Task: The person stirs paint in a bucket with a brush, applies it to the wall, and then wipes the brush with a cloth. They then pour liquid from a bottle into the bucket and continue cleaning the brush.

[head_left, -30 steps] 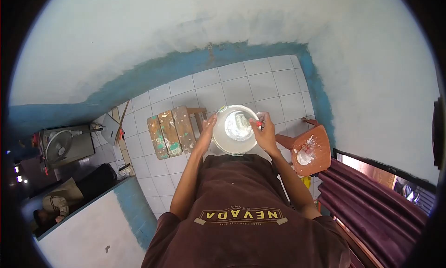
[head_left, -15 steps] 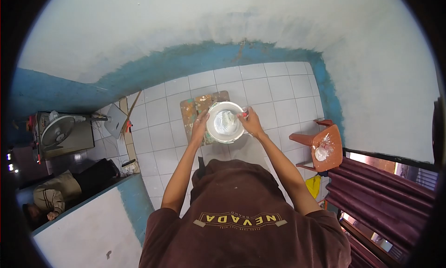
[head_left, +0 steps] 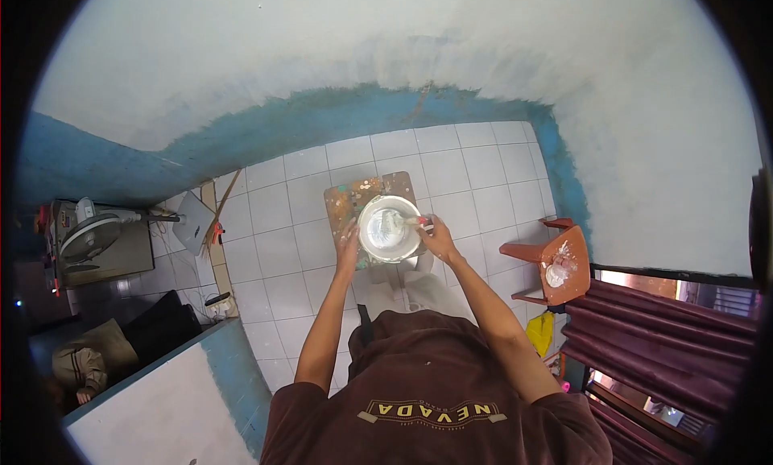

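A white bucket with white paint in it is in front of me, over a paint-spattered wooden stool. My left hand is closed on the bucket's left side, fingers along the rim. In my right hand, at the right rim, is a paintbrush with a red part on its handle. Its whitish bristles lie inside the bucket, over the paint. The lower part of the bucket is hidden from above.
To the right stands a brown plastic chair with white paint on its seat. A yellow cloth-like thing lies near the dark red curtain. At left are a fan, a low partition wall and a person behind it.
The brush now reaches further into the bucket from the right rim. My view has shifted, so the bucket, stool and room sit lower in it, and my legs show below the bucket.
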Tool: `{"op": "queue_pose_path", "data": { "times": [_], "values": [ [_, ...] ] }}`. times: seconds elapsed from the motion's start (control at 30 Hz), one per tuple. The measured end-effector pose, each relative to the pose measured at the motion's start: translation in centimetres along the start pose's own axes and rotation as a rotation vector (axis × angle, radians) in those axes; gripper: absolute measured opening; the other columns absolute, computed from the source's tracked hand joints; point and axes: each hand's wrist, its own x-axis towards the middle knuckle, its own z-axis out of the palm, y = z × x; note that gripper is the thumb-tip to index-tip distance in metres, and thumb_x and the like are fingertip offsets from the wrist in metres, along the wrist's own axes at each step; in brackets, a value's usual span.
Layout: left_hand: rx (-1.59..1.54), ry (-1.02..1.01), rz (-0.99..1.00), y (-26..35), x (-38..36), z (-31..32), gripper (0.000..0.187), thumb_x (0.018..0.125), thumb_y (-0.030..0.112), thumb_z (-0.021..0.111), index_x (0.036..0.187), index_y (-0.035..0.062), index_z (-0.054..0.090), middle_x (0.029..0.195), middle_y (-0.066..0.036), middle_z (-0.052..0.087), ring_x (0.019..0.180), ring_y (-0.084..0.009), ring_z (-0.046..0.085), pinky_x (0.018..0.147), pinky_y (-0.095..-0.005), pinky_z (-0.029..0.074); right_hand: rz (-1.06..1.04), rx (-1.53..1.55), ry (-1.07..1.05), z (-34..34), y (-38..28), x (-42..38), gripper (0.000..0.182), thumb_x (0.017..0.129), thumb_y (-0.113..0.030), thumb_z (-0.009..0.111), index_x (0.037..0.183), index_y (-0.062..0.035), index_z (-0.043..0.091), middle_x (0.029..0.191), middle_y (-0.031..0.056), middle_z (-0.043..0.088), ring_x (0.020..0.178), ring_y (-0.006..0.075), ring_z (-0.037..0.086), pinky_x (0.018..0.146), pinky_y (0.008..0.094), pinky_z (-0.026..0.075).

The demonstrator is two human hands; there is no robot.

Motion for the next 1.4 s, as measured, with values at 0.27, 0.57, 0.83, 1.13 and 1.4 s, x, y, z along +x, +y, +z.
{"op": "queue_pose_path", "data": {
  "times": [0.27,0.57,0.83,1.13,1.4],
  "values": [
    [-0.242,0.130,-0.383,-7.0,-5.7,1.8,0.063,0.101,0.051,0.037,0.145,0.0058,0.037,0.143,-0.015,0.044,0.117,-0.0313,0.056,0.093,-0.0413,0.052,0.132,0.056,-0.080,-4.0,6.4,-5.8,0.050,0.094,-0.031,0.063,0.128,0.0038,0.052,0.104,0.0176,0.064,0.085,0.0246,0.066,0.074,0.0363,0.054],
    [0.193,-0.181,-0.551,-10.1,-7.6,9.5,0.054,0.099,0.045,0.042,0.138,0.0082,0.048,0.127,-0.012,0.060,0.104,-0.0248,0.060,0.090,-0.0389,0.050,0.237,0.156,-0.070,-14.0,17.0,-13.3,0.044,0.096,-0.031,0.060,0.127,-0.0012,0.053,0.102,0.0103,0.062,0.083,0.0178,0.064,0.066,0.0317,0.055],
    [0.319,-0.271,-0.422,-14.4,-15.6,25.4,0.049,0.100,0.041,0.044,0.135,0.0081,0.051,0.125,-0.012,0.060,0.106,-0.0251,0.060,0.089,-0.0391,0.050,0.209,0.178,-0.024,-24.8,28.8,-21.9,0.029,0.096,-0.027,0.057,0.109,-0.0017,0.062,0.094,0.0088,0.066,0.076,0.0160,0.064,0.067,0.0310,0.052],
    [0.383,-0.363,-0.399,-15.3,-19.2,37.0,0.043,0.101,0.035,0.043,0.133,0.0082,0.055,0.121,-0.011,0.062,0.103,-0.0217,0.059,0.088,-0.0365,0.050,0.316,0.152,-0.009,-32.4,39.9,-32.6,0.031,0.095,-0.027,0.055,0.108,0.0002,0.063,0.090,0.0103,0.069,0.077,0.0168,0.065,0.071,0.0320,0.052],
    [1.056,-0.482,-0.362,-24.8,-10.8,41.3,0.044,0.094,0.038,0.052,0.119,0.0031,0.063,0.103,-0.014,0.070,0.089,-0.0204,0.065,0.082,-0.0327,0.051,0.442,-0.055,0.042,-40.6,50.3,-39.5,0.029,0.095,-0.023,0.054,0.110,0.0000,0.063,0.089,0.0112,0.068,0.075,0.0199,0.066,0.071,0.0326,0.052]
  ]
}}
